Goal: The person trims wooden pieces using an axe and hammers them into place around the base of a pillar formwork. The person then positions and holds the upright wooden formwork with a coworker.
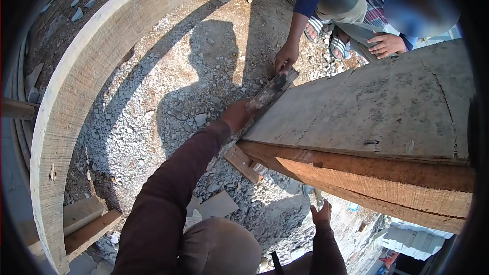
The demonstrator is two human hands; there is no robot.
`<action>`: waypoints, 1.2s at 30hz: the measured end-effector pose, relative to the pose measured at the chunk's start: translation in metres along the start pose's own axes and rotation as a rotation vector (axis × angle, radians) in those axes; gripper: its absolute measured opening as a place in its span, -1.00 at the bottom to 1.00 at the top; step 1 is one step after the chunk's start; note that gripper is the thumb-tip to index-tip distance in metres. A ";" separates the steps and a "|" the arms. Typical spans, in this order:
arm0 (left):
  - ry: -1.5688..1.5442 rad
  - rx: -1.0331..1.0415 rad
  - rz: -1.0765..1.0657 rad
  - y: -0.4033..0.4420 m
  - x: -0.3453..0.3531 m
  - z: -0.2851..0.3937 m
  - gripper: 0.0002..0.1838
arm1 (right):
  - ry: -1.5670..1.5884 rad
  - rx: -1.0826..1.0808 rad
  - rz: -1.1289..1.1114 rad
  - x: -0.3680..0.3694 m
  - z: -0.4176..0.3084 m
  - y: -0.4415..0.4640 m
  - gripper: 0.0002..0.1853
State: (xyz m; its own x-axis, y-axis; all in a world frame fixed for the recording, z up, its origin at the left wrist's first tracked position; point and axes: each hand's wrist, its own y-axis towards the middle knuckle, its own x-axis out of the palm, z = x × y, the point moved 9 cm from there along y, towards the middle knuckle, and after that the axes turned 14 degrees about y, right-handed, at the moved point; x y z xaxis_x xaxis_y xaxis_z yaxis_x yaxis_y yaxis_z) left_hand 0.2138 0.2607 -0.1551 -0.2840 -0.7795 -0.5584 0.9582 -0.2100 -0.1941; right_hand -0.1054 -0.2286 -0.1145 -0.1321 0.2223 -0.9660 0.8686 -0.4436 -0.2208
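My left hand [238, 114] is closed around a narrow, stained wooden strip [269, 94], which lies against the end of a large wooden box-like form [377, 102]. Another person's hand [288, 57] grips the strip's far end. Below the form, my right hand [321, 214] is wrapped around the pale handle of a hammer [319, 197]; its metal head is partly hidden under the form's edge. Close to the near end of the strip, a short wooden piece [243, 164] slants down from the form.
A tall curved wooden panel [84, 76] arches along the left. Rough gravel [127, 127] covers the ground. The other person crouches at the upper right, with sandals [337, 46] beside the form. Wooden blocks [91, 229] lie at the lower left; a nail [372, 142] sticks from the form.
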 end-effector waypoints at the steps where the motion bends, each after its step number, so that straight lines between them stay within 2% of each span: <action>1: 0.019 -0.004 0.031 -0.001 -0.001 0.002 -0.46 | 0.046 0.031 -0.047 0.005 0.008 0.006 -0.20; 4: 0.020 -0.064 0.006 -0.005 -0.002 0.001 -0.44 | 0.181 0.119 -0.227 0.024 0.020 0.011 -0.22; 8: 0.022 -0.097 -0.010 0.002 0.005 -0.006 -0.41 | 0.193 0.112 -0.096 0.014 0.005 0.003 -0.28; 9: 0.037 -0.091 -0.004 0.001 0.002 -0.003 -0.41 | 0.175 0.171 -0.058 0.014 0.009 0.002 -0.28; 11: 0.071 -0.080 -0.001 -0.003 -0.002 0.003 -0.39 | 0.182 0.156 -0.036 0.014 0.007 -0.002 -0.28; 14: 0.065 -0.045 0.027 -0.003 -0.002 0.003 -0.39 | 0.128 0.246 0.025 0.011 0.009 -0.010 -0.29; 18: 0.078 -0.095 -0.007 -0.002 0.000 0.000 -0.38 | 0.098 0.266 0.091 0.019 0.021 -0.007 -0.34; 21: 0.080 -0.103 -0.007 -0.001 0.002 -0.001 -0.34 | 0.076 0.206 0.111 0.018 0.019 -0.005 -0.35; 23: 0.039 -0.106 -0.089 0.000 0.005 0.000 -0.31 | 0.052 0.278 0.097 0.020 0.029 -0.006 -0.34; 29: 0.147 -0.176 -0.100 0.011 0.005 -0.002 -0.21 | -0.046 0.380 0.075 0.014 0.032 -0.016 -0.27; 32: 0.128 -0.151 -0.092 0.015 -0.002 -0.002 -0.10 | -0.046 0.384 0.037 0.017 0.032 -0.010 -0.26; 35: 0.263 -0.108 -0.209 0.007 -0.024 0.018 -0.10 | -0.038 0.369 0.015 0.017 0.036 -0.009 -0.26; 36: 0.261 -0.083 -0.176 0.006 -0.024 0.018 -0.12 | -0.025 0.365 -0.004 0.014 0.035 -0.008 -0.27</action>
State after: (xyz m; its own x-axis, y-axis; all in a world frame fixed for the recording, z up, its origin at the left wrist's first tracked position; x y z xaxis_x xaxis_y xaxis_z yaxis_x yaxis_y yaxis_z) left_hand 0.2272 0.2674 -0.1289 -0.4543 -0.5557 -0.6963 0.8907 -0.2711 -0.3648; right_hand -0.1306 -0.2524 -0.1308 -0.1507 0.2058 -0.9669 0.6411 -0.7242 -0.2540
